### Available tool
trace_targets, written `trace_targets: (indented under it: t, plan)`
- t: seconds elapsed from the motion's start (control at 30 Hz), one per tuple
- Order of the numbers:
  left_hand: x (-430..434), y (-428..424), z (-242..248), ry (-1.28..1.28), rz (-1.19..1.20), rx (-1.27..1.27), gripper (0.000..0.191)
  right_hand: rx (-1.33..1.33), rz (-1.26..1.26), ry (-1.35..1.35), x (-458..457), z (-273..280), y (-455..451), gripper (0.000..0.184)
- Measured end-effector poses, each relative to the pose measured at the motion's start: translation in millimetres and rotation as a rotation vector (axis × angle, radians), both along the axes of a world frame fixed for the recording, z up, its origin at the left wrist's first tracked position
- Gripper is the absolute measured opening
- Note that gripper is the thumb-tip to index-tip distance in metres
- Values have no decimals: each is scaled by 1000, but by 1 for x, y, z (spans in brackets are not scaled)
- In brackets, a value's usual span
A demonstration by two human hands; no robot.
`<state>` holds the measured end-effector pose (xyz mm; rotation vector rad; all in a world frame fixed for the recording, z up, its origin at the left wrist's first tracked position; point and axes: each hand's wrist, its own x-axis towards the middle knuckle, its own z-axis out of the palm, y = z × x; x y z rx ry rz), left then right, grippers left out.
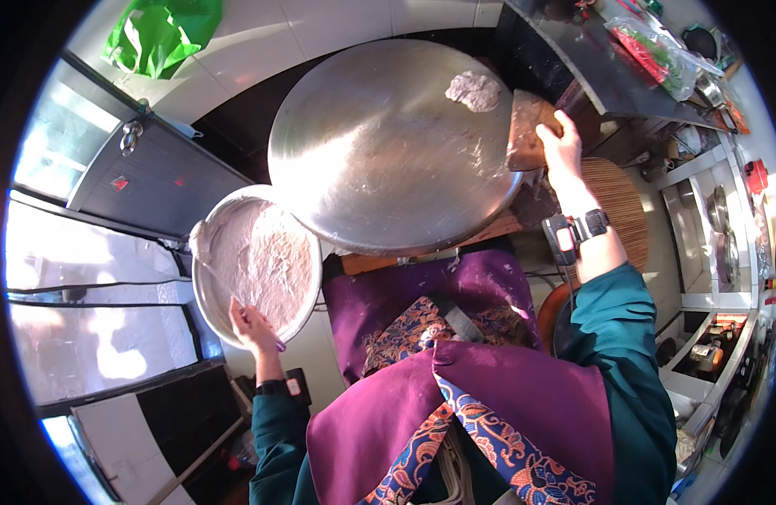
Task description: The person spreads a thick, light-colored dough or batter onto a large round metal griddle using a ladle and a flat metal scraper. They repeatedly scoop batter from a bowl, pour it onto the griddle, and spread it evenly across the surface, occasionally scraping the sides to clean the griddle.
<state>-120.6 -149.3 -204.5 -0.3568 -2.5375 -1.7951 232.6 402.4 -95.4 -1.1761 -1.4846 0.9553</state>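
Observation:
A large round metal griddle point(388, 145) is before me, with a lump of greyish-pink batter point(473, 91) near its upper right edge. My right hand point(562, 142) grips a brown wooden scraper point(528, 129) at the griddle's right rim. To the left, a wide round basin point(201, 297) holds thick, wet batter point(277, 252) of the same colour. Over the basin's near rim, my left hand point(252, 325) is closed around what looks like a slender utensil with a purple end point(280, 346). Its batter-coated head point(200, 243) seems to rest at the basin's left rim.
A green plastic bag point(164, 38) lies on the white tiles at the upper left. Right of the griddle stand a round slatted surface point(612, 208) and a dark counter point(621, 69) bearing bagged goods. Dark cabinet panels point(154, 170) flank the basin. A purple apron point(419, 278) covers my lap.

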Motion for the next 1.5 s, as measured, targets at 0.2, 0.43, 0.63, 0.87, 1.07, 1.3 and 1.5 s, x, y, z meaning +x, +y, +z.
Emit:
trace_targets:
  t: [0.2, 0.43, 0.63, 0.87, 1.07, 1.3, 1.5]
  plan:
    - [-10, 32, 80, -475, -170, 738, 35, 257, -3, -371, -30, -30, 24, 68]
    - [-9, 88, 128, -711, -412, 976, 34, -123, -120, -566, -106, -39, 39, 82]
    - [-11, 144, 134, -726, -457, 986, 36, -138, -56, -525, -160, -22, 78, 82]
    - [-16, 173, 117, -734, -457, 909, 35, -30, -212, -460, -118, -21, 59, 77]
    - [-18, 180, 122, -754, -466, 891, 33, -1, -3, -595, -177, -17, 77, 76]
    - [-25, 174, 117, -754, -443, 864, 35, -192, -238, -562, -129, -18, 65, 90]
    - [-27, 171, 114, -781, -414, 845, 35, -120, -135, -580, -230, -5, 56, 85]
